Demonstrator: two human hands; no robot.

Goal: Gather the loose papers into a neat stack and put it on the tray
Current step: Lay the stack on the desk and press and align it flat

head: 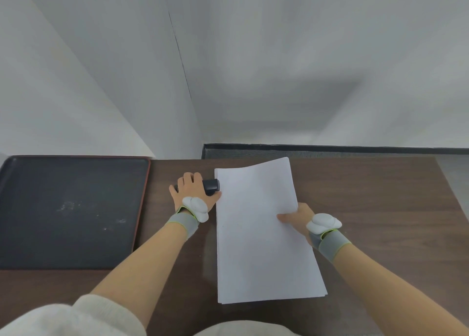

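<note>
Head view, contents listed by size.

Table point(380, 208): dark brown wood, bearing every item below; both forearms reach over it from the near edge.

Tray point(15, 208): black, flat, with a reddish-brown rim; lies on the table well to the outer side of the left hand, apart from it. Its floor carries faint pale smudges and holds no papers.

Stack of papers point(256, 234): white, plain, edges roughly squared, a few lower sheets peeping out at the near edge. It lies on the table between the two hands, its far right corner slightly raised. Not on the tray.

Left hand point(190, 188): palm down, fingers curled over a stapler, gripping it; thumb at the left edge of the stack. A white sensor pod sits on the back of the hand, with a grey wrist strap edged in green.

Right hand point(297, 216): pinching the right edge of the stack, thumb on top of the sheets, fingers hidden beneath. Same white pod and grey strap.

Stapler point(212, 184): dark grey, small, under the left hand; its free end points toward the right hand and touches or slightly overlaps the stack's far left corner.

Sleeve point(76, 318): off-white, pushed up the left arm.
</note>
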